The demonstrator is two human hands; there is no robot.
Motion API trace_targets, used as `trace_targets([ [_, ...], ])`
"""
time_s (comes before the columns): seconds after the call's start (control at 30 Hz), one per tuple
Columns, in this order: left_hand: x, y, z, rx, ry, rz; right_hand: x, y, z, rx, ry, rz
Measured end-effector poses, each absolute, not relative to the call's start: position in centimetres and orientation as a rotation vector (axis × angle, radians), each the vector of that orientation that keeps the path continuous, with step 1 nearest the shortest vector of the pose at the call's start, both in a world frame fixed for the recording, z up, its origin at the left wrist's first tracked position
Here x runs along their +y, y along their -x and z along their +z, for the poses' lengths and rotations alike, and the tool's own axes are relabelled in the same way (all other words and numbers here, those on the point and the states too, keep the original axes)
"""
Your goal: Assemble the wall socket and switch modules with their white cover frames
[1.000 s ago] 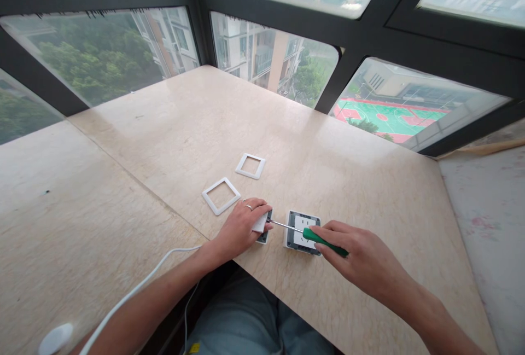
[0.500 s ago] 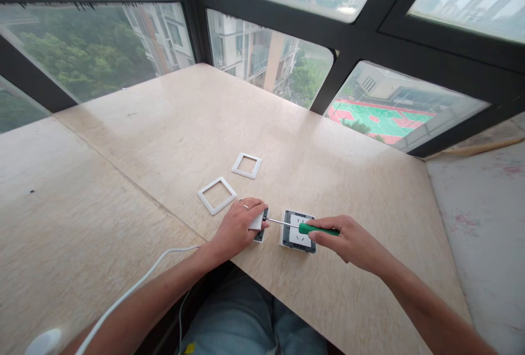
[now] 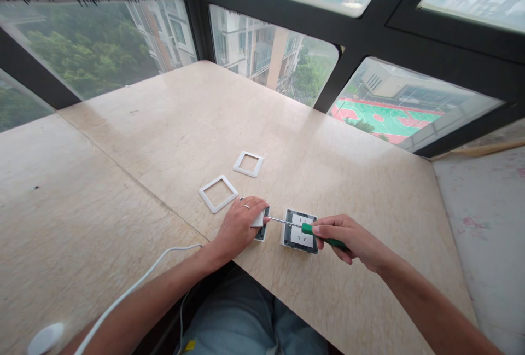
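My left hand (image 3: 241, 226), with a ring on one finger, is wrapped over a wall switch (image 3: 257, 221) with a white face and dark grey frame, most of it hidden under the palm. In my right hand (image 3: 346, 237) is a screwdriver (image 3: 307, 228) with a green handle. Its metal shaft points left, and the tip meets the switch's right edge by my left fingertips. Below the shaft, a wall socket (image 3: 302, 232) with a white face and grey frame sits on a white box. Two white cover frames, one nearer (image 3: 218, 194) and one farther (image 3: 248, 164), lie flat beyond my left hand.
A beige stone-patterned counter (image 3: 164, 141) spreads out under everything, its front edge at my lap. A white cable (image 3: 139, 273) runs across my left forearm. At lower left is a white round object (image 3: 46, 338). Dark-framed windows (image 3: 348, 38) border the far side.
My right fingers have shifted their grip around the green handle, whose back end now tilts lower. My left hand stays on the switch. The whole view has moved slightly.
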State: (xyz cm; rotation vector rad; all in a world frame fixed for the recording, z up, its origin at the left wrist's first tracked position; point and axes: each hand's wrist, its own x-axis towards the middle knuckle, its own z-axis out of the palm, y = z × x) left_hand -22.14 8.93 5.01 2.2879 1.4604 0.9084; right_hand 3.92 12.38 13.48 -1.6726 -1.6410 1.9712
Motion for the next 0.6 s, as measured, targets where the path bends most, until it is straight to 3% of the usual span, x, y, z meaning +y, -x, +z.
trace_targets([
  [0.3, 8.8, 21.8, 4.8, 1.522, -2.324, 0.904, 12.1, -4.1, 12.7, -1.761, 1.647, 1.845],
  [0.47, 8.8, 21.8, 4.7, 1.521, -2.345, 0.894, 11.7, -3.7, 13.8, -2.035, 1.743, 1.547],
  [0.6, 8.8, 21.9, 4.8, 1.521, -2.338, 0.873, 11.2, -3.7, 14.0, -2.315, 1.57, 1.17],
])
